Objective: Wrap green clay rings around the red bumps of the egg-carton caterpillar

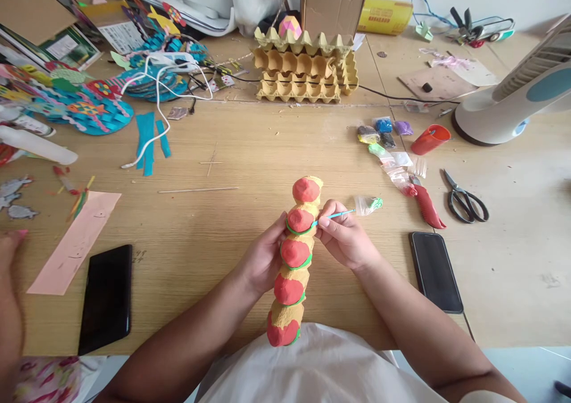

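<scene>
A yellow egg carton strip (288, 316) stretches away from my body above the table's front edge. Red clay (295, 253) covers the tops of its bumps, and green clay (298, 265) edges several of them. My left hand (263, 254) grips the strip from its left side, the fingers partly hidden behind it. Pinched in my right hand (345, 236) is a thin blue modelling tool (341, 214). Its tip meets the green edge on the second bump from the far end. A small bag of green clay (369, 205) lies just beyond my right hand.
Scissors (466, 197), a red-handled cutter (428, 203) and a phone (436, 272) lie to the right. Another phone (106, 299) and pink paper (75, 242) are on the left, near another person's hand (11, 248). Egg cartons (303, 87) and a white fan (504, 105) stand behind.
</scene>
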Demonstrator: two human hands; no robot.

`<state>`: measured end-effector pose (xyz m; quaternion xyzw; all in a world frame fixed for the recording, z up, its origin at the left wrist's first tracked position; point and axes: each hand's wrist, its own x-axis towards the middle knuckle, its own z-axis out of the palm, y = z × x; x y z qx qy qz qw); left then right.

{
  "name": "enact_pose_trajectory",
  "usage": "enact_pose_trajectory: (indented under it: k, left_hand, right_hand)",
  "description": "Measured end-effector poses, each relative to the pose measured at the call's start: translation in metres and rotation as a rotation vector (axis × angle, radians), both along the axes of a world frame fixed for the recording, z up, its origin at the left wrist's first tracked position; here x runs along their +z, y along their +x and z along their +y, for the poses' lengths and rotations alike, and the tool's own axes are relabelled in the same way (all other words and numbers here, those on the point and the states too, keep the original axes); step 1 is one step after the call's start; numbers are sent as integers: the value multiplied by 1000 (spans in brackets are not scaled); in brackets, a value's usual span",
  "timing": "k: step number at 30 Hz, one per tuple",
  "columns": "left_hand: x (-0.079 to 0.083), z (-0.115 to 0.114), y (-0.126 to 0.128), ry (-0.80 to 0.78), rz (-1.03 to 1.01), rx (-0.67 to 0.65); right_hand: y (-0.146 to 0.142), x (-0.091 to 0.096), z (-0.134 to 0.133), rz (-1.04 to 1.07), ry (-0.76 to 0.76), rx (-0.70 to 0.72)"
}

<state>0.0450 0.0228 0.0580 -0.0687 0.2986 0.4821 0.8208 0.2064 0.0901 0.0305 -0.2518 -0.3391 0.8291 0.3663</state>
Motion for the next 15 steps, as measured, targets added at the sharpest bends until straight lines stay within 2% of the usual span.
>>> enact_pose_trajectory:
  k: [15]
  left_hand:
    - [1, 0, 0, -21, -1, 13]
  right_hand:
    - [0, -2, 0, 17, -18, 9]
